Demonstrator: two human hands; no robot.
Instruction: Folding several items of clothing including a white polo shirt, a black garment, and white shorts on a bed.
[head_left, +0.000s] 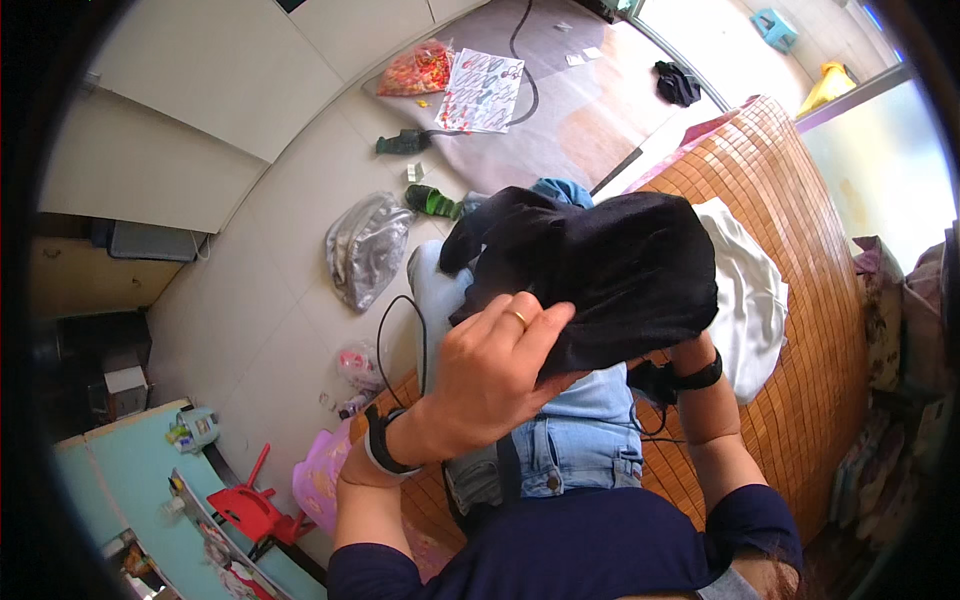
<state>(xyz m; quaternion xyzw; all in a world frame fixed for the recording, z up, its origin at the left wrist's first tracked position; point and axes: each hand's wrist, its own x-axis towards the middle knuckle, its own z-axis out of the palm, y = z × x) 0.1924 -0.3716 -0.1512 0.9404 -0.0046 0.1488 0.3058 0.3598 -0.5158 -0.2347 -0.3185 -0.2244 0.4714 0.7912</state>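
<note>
A black garment (600, 270) is spread out in front of me above my lap. My left hand (499, 360), wearing a ring, pinches its near edge between thumb and fingers. On the other side my right hand (691, 346) reaches up beneath the black cloth or into it; its fingers are hidden, so their grip does not show. To the right of the garment, a white piece of clothing (746, 300) lies on the bamboo mat (802, 360). Blue denim (564, 191) shows just beyond the black cloth.
On the floor at left lie a silvery bag (369, 251) and a green slipper (433, 201). Farther off, a plastic bag of small colourful pieces (418, 69) sits beside a patterned sheet (480, 90) on a rug (562, 142). A red chair-like object (251, 506) stands lower left.
</note>
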